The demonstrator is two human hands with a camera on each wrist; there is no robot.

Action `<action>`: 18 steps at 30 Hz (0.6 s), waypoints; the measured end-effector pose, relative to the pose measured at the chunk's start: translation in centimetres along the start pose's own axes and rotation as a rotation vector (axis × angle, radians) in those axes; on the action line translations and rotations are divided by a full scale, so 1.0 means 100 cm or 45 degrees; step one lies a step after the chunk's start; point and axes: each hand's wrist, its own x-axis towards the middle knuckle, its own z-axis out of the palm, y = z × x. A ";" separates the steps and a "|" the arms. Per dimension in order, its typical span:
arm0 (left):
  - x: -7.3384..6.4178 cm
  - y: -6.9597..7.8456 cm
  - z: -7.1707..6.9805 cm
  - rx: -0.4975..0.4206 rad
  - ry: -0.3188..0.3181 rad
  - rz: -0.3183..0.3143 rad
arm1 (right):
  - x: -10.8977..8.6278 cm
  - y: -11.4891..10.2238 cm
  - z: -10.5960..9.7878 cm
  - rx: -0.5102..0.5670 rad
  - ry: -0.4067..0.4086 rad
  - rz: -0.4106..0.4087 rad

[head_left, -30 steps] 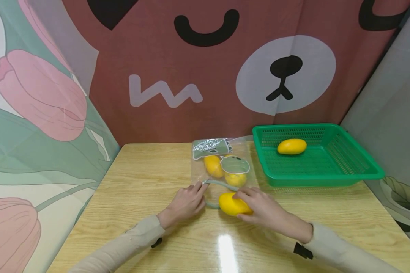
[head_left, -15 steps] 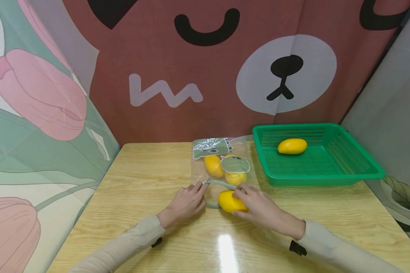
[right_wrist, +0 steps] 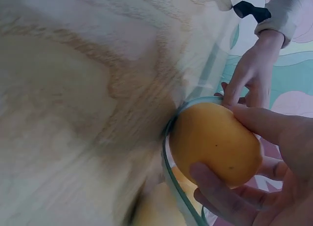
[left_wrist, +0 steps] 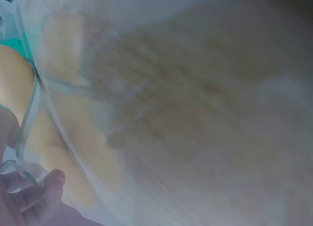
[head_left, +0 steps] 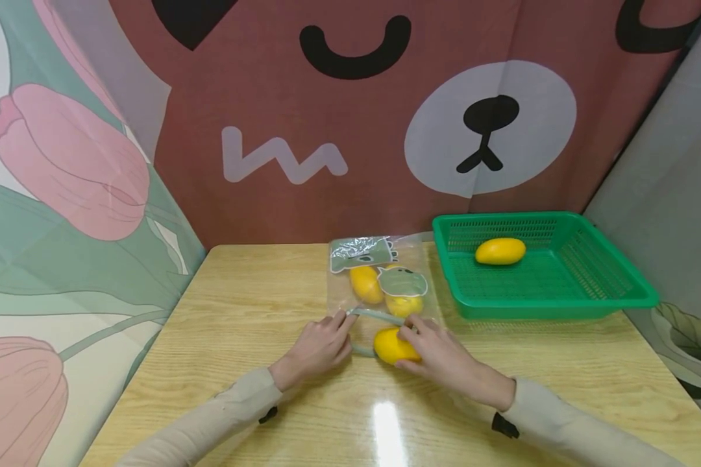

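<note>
My left hand (head_left: 317, 347) pinches the green-edged rim of a clear plastic zip bag (head_left: 339, 301), holding its mouth apart. Inside the bag lie several yellow mangoes (head_left: 365, 284), partly covered by green cartoon prints. My right hand (head_left: 444, 353) grips another mango (head_left: 393, 345) right at the bag's mouth, thumb on the near side and fingers over the top. In the right wrist view, that mango (right_wrist: 215, 143) sits against the green rim (right_wrist: 178, 184), with bagged fruit beyond. Fingers (left_wrist: 49, 192) at the rim appear low in the left wrist view.
A green plastic basket (head_left: 555, 303) stands at the table's back right, with one mango (head_left: 500, 251) in it. Printed cloth (head_left: 257, 214) hangs behind the wooden table (head_left: 239, 292) and along both sides.
My right hand has shifted slightly left with the mango, closer into the bag's mouth. The left hand and the bag have stayed in place.
</note>
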 end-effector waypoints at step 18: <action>0.000 0.000 0.000 -0.013 0.009 0.002 | 0.003 -0.006 0.000 -0.011 -0.071 -0.075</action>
